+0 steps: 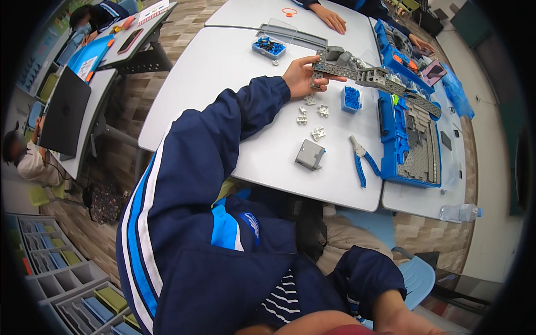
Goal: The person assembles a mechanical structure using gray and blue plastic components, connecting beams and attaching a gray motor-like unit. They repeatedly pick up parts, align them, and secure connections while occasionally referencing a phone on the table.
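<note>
My left hand (301,76) reaches out over the white table, its fingers closed round the near end of a grey perforated plastic construction assembly (340,71). The assembly stretches right toward a blue parts case (395,137). Small white connector pieces (318,133) lie below the hand, beside a grey box-shaped module (310,154). Right of them are blue-handled pliers (364,161) and a small clear tub of blue pins (352,99). My right hand (399,318) is drawn back at the lower edge, away from the table; its fingers are hidden.
Another tub of blue and black pins (269,47) stands farther back on the table (195,84). A second blue case (385,44) and a co-worker's hand (329,18) are at the far side. A clear bottle (460,213) lies at the right edge. A black laptop (66,111) occupies the left desk.
</note>
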A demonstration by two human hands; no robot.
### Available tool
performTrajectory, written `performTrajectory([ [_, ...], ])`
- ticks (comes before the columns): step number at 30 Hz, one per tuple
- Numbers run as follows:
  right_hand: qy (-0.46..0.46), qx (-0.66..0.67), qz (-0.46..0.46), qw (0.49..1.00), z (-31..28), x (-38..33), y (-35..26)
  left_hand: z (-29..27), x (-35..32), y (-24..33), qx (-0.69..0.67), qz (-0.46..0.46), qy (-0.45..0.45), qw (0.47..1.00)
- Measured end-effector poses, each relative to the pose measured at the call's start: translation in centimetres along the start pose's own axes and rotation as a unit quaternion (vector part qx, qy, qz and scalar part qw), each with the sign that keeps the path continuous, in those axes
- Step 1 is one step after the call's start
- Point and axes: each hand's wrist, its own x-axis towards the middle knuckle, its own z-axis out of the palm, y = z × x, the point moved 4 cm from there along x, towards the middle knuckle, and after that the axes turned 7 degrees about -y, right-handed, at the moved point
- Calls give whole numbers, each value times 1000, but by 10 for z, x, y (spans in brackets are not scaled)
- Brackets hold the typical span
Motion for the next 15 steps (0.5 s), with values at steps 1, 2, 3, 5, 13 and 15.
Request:
performTrajectory([
  [1, 58, 25, -15, 998, -7, -18, 9, 2, -1, -3, 8, 0, 12, 1000],
  [2, 114, 48, -29, 992, -13, -37, 17, 4, -2, -6, 14, 0, 24, 1000],
  [3, 126, -14, -4, 992, -16, -55, 26, 10, -3, -10, 15, -10, 6, 1000],
  [5, 114, -239, 130, 955, -7, -107, 50, 22, -3, -15, 14, -24, -40, 999],
  [13, 134, 59, 648, 747, 35, -235, 142, 83, -8, -60, 24, -108, -129, 985],
  [15, 187, 128, 627, 746, 37, -242, 146, 96, -13, -74, 34, -130, -145, 980],
])
